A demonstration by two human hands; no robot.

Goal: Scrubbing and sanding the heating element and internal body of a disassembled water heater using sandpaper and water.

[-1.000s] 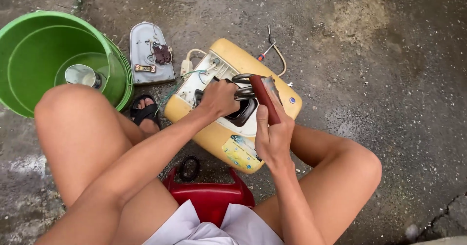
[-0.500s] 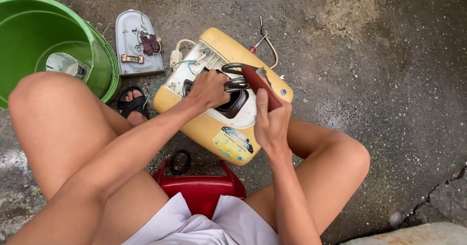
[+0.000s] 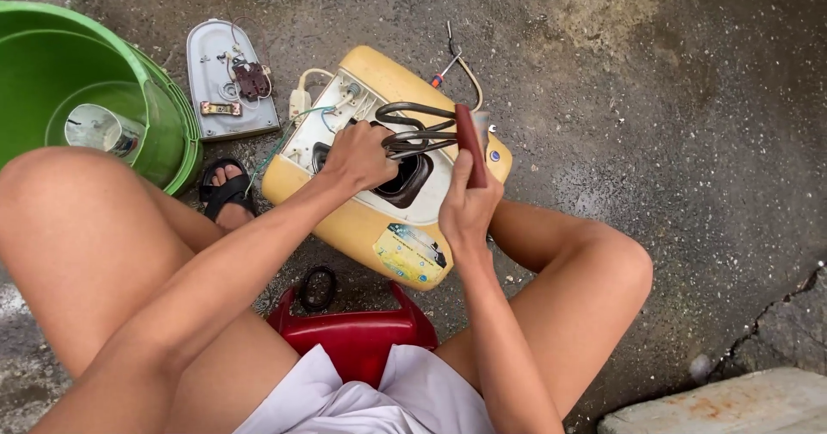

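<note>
1. Fingers of the left hand (image 3: 362, 154) are curled tight around the looped metal heating coil (image 3: 413, 128), gripping it just above the dark oval opening (image 3: 405, 180) in the yellow water heater (image 3: 379, 218).
2. Fingers of the right hand (image 3: 467, 210) are pressed together around the dark red plate (image 3: 470, 141) at the coil's end, holding it upright on edge.
3. Coil and plate sit over the middle of the heater, which lies on wet concrete between the person's knees.
4. A grey cover (image 3: 231, 81) with a small brown part on it lies on the ground just left of the heater.
5. A green tub (image 3: 168, 132) stands at the far left, a metal can (image 3: 102, 130) inside it.
6. A red-handled screwdriver (image 3: 445, 65) lies behind the heater.
7. A black ring (image 3: 317, 287) rests near the red stool (image 3: 353, 335) the person sits on.
8. One sandalled foot (image 3: 228, 188) shows between tub and heater.
</note>
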